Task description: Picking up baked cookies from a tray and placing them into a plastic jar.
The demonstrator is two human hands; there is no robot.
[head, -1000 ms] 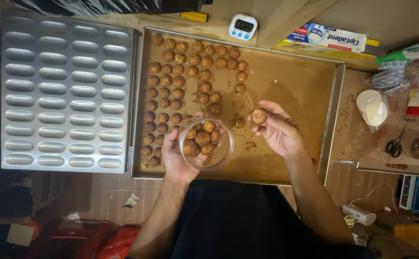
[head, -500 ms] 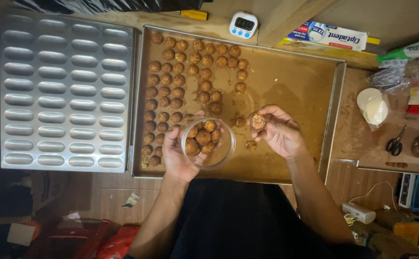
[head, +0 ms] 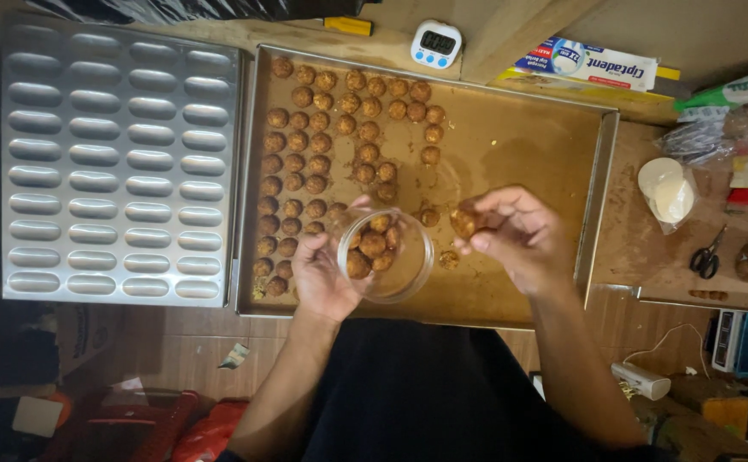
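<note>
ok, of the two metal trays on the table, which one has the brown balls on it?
The flat brown-stained baking tray on the right, under both hands; the silver moulded tray beside it has only bare oval cavities.

Left hand (head: pixel 321 278) grips glass bowl (head: pixel 387 257); right hand (head: pixel 519 235) pinches brown ball (head: pixel 463 222).

Mould tray (head: pixel 117 167): silver, oval cavities, left of the grips
Timer (head: pixel 436 43): white, beyond the grips
Scissors (head: pixel 706 255): right, on the counter (head: pixel 630 248)
Bagged white discs (head: pixel 666 192): near scissors
</note>
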